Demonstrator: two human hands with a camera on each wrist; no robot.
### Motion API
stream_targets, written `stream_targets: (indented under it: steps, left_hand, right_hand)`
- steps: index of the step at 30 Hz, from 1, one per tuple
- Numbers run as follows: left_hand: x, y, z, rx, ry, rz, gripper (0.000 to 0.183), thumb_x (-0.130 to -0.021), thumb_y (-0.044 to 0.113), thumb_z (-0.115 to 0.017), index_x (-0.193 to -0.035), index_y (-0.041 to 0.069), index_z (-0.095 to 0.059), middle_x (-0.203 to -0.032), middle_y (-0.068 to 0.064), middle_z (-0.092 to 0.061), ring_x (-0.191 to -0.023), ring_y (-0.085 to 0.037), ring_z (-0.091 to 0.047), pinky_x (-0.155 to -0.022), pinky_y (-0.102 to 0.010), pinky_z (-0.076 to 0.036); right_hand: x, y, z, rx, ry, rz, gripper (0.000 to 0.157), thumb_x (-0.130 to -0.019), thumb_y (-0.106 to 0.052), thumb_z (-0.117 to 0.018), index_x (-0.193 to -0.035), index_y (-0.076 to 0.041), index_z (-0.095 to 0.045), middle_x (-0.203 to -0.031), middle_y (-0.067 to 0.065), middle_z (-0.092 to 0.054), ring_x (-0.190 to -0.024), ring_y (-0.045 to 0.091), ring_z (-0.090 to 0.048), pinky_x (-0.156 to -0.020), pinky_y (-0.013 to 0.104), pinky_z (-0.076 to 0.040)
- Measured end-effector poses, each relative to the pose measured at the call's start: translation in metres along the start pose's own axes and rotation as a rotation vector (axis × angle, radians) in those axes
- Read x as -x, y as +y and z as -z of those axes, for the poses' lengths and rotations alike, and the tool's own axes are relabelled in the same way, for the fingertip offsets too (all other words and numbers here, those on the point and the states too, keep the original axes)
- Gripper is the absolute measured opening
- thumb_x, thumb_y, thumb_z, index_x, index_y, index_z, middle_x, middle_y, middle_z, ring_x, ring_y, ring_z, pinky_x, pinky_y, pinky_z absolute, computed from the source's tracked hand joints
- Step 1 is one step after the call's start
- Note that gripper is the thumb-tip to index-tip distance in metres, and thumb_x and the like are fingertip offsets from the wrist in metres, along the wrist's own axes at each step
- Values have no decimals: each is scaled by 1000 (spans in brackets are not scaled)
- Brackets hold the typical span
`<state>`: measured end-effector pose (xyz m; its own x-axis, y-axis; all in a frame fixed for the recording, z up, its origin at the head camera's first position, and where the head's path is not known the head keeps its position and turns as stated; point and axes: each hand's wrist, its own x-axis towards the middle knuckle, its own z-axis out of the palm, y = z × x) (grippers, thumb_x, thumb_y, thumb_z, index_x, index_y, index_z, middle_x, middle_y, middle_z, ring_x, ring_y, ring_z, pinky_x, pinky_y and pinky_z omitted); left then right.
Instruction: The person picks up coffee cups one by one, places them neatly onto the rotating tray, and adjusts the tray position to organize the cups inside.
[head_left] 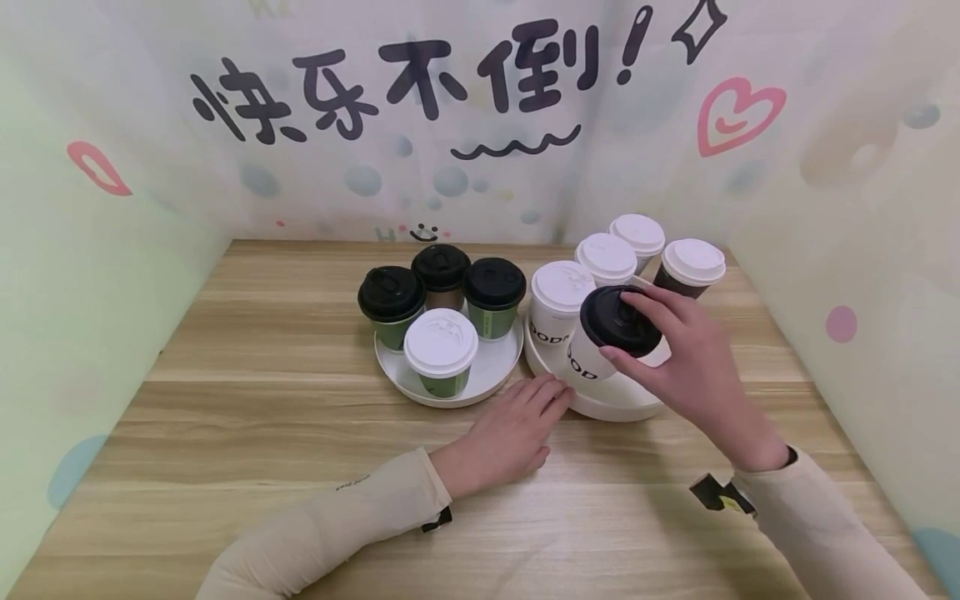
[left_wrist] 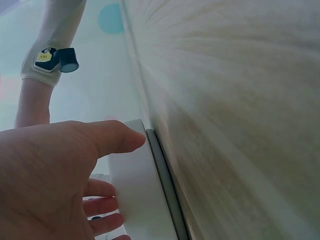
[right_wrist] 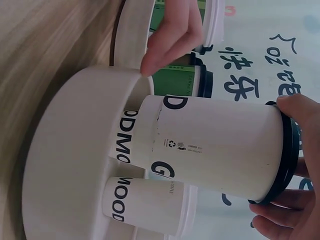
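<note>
Fingers and thumb of my right hand (head_left: 693, 358) grip the black lid of a white paper coffee cup (right_wrist: 220, 150), which tilts over the right round white tray (head_left: 618, 402). Whether its base touches the tray is unclear. With its fingertips, my left hand (head_left: 513, 429) rests on that tray's front-left rim; the left wrist view shows its thumb extended beside the white wall (left_wrist: 140, 200). Directly behind the held cup stands a white cup with a white lid (head_left: 561, 296). More white-lidded cups (head_left: 606, 257) are grouped farther back, one with a dark body (head_left: 692, 268).
Left of it, a second round white tray (head_left: 390, 371) bears a white-lidded green cup (head_left: 441, 354) and black-lidded cups (head_left: 493, 296). Both trays stand on a wood-grain table (head_left: 247, 367). Printed cloth walls (head_left: 315, 192) enclose the back and sides.
</note>
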<state>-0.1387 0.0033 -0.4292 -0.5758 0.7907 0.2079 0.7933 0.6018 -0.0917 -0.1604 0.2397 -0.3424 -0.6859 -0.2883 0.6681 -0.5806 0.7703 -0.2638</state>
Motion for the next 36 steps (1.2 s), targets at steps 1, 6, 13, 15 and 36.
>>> stream_targets:
  steps: [1,6,13,15,36]
  left_hand:
    - [0,0,0,-2,-3,0,68,-88,32,-66,-147,9,-41,-148,-6,-43,-142,-23,-39,-118,-35,-38]
    - [0,0,1,-10,-16,-1,69,-88,33,-66,-148,10,-40,-148,-5,-43,-141,-23,-39,-118,-35,-38]
    - [0,0,0,-24,-1,-4,69,-88,33,-66,-148,10,-41,-146,-5,-44,-139,-22,-41,-117,-34,-39]
    - [0,1,0,-28,-1,-5,69,-88,33,-66,-148,10,-41,-146,-5,-44,-139,-23,-41,-117,-34,-39]
    - [0,0,1,-24,12,-10,69,-87,32,-67,-147,9,-41,-147,-6,-43,-137,-22,-42,-116,-35,-39]
  right_hand:
    - [1,0,-1,-4,-1,0,57,-74,-33,-83,-123,-9,-67,-128,20,-64,-114,40,-60,-92,52,-47]
    - [4,2,-8,-12,-18,23,59,-78,-40,-80,-123,-6,-66,-132,16,-62,-117,37,-59,-96,47,-45]
    - [9,4,-16,-10,-31,23,59,-81,-48,-75,-122,-7,-67,-129,16,-60,-123,33,-56,-106,35,-42]
    - [11,4,-19,-11,-27,12,58,-78,-45,-79,-122,-8,-67,-128,16,-61,-122,34,-56,-103,41,-44]
    - [18,5,-32,2,-96,-46,65,-67,-30,-88,-124,-7,-66,-125,17,-64,-118,34,-59,-97,47,-47]
